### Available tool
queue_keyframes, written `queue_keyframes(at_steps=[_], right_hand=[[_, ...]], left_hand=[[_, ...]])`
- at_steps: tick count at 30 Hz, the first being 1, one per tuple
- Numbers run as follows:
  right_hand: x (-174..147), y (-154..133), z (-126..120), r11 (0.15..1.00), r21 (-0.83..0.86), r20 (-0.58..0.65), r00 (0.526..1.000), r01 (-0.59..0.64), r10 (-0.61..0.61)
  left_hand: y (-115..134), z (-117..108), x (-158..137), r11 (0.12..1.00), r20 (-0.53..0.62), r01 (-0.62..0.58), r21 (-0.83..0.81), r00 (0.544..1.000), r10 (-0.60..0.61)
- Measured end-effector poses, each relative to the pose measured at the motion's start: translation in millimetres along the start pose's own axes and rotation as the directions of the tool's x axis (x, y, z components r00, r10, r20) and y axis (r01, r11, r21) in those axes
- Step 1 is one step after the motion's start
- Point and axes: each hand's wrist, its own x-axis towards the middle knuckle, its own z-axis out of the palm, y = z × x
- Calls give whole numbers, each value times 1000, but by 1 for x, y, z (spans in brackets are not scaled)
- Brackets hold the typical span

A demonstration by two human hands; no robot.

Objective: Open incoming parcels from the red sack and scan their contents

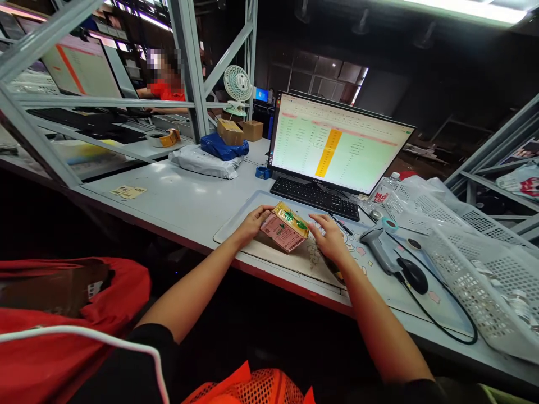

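A small parcel box (284,230) is tilted above the front of the desk mat. Its top has yellow tape with green marks, and its front is covered by a pinkish label with print. My left hand (253,223) grips the box by its left side, fingers closed on it. At the box's right edge is my right hand (329,238), fingers apart; whether a fingertip touches the box I cannot tell. Beneath my right wrist lies a dark object, mostly hidden. A pen (340,223) rests just beyond that hand.
Behind the box stand a keyboard (314,197) and a monitor (337,146). On the right are a barcode scanner (381,247) with a looping cable, a mouse (412,275) and white plastic baskets (480,292). Bagged parcels (206,160) and a fan (237,84) stand left. Another person (166,84) sits beyond the frame.
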Motion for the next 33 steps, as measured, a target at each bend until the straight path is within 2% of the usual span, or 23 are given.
queue_keyframes(at_steps=[2, 4, 6, 8, 9, 10, 12, 14, 17, 21, 25, 28, 33], right_hand=[[26, -16, 8, 991, 134, 54, 998, 21, -28], [47, -31, 17, 985, 174, 163, 987, -13, -15], [60, -44, 25, 989, 144, 234, 972, -26, -8], [66, -51, 30, 998, 65, 258, 966, -2, -15], [67, -53, 31, 1000, 20, 263, 965, 11, -16], [68, -54, 32, 1000, -17, 268, 963, 23, -17], [69, -53, 32, 998, -56, 278, 960, 41, -24], [70, -50, 32, 998, -51, 279, 960, 47, -31], [70, -48, 31, 999, -21, 273, 962, 36, -29], [72, -53, 29, 999, -35, 283, 959, 23, -12], [73, -66, 26, 989, -146, 308, 951, 8, 38], [72, -79, 26, 955, -291, 324, 945, 61, 39], [67, -93, 28, 872, -455, 363, 932, 179, -2]], left_hand=[[-2, -1, 0, 998, -24, -25, 61, 999, 26], [0, -8, -3, 988, -92, -50, 147, 994, 64], [8, -17, -10, 970, -209, -72, 234, 970, 122], [19, -21, -23, 924, -289, -141, 354, 924, 252], [24, -20, -31, 872, -270, -206, 444, 897, 350], [29, -17, -38, 790, -203, -285, 542, 869, 452], [33, -6, -52, 563, 17, -430, 706, 804, 594], [32, 6, -60, 379, 172, -492, 784, 759, 628], [23, 17, -63, 274, 207, -471, 839, 741, 639], [14, 16, -61, 277, 182, -445, 851, 747, 639], [9, 12, -62, 356, 113, -429, 830, 755, 646], [8, 11, -63, 389, 77, -419, 820, 755, 651], [11, 14, -64, 399, 78, -389, 830, 790, 608]])
